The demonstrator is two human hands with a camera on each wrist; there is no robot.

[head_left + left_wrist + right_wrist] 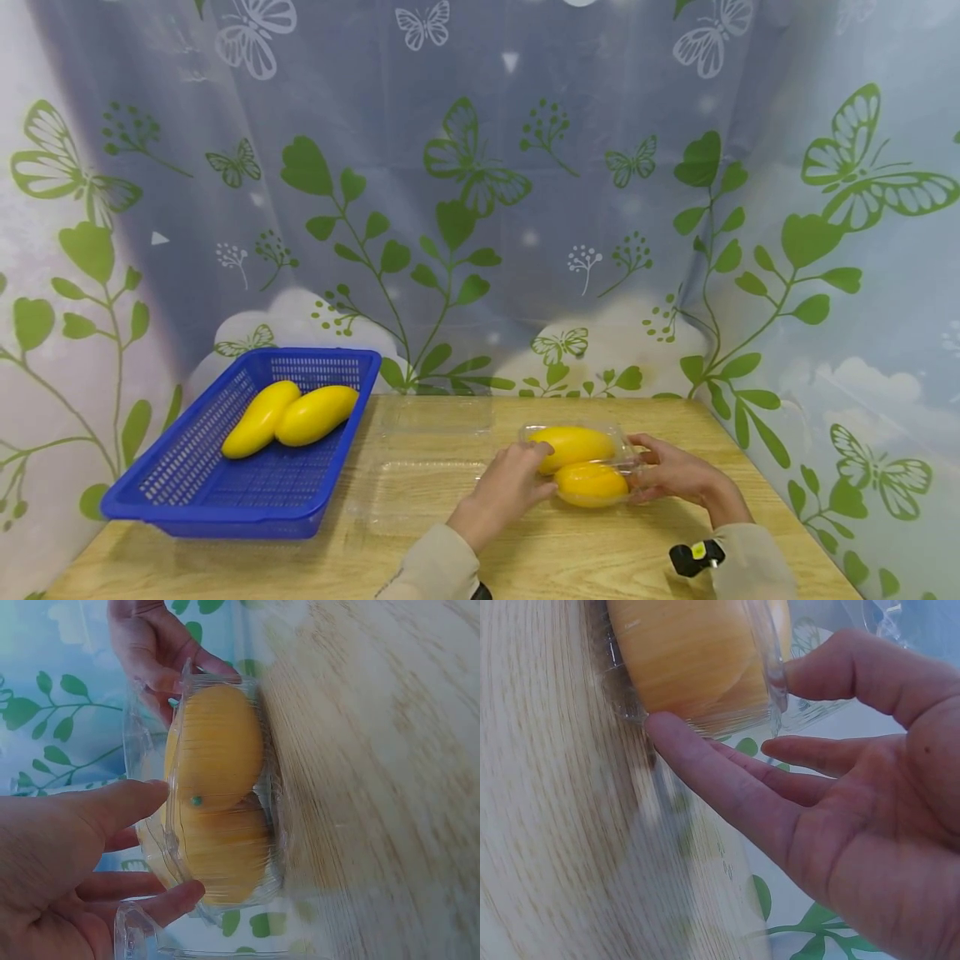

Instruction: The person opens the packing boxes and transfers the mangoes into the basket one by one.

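Two yellow mangoes, one (576, 446) behind the other (592, 482), lie side by side in a clear plastic clamshell box (619, 455) on the right part of the table. Its lid lies over the fruit in the left wrist view. With thumb and fingertips at the rim, my left hand (507, 492) grips the box's left end. At the opposite end, my right hand (678, 473) holds the box. The right wrist view shows the right thumb on the rim and a finger along the end wall (731, 724).
A blue plastic basket (247, 500) stands at the left with two more mangoes (317, 415) inside. Between basket and hands, clear plastic trays (420, 462) lie on the wooden table (600, 562). A patterned curtain (570, 275) hangs behind the table.
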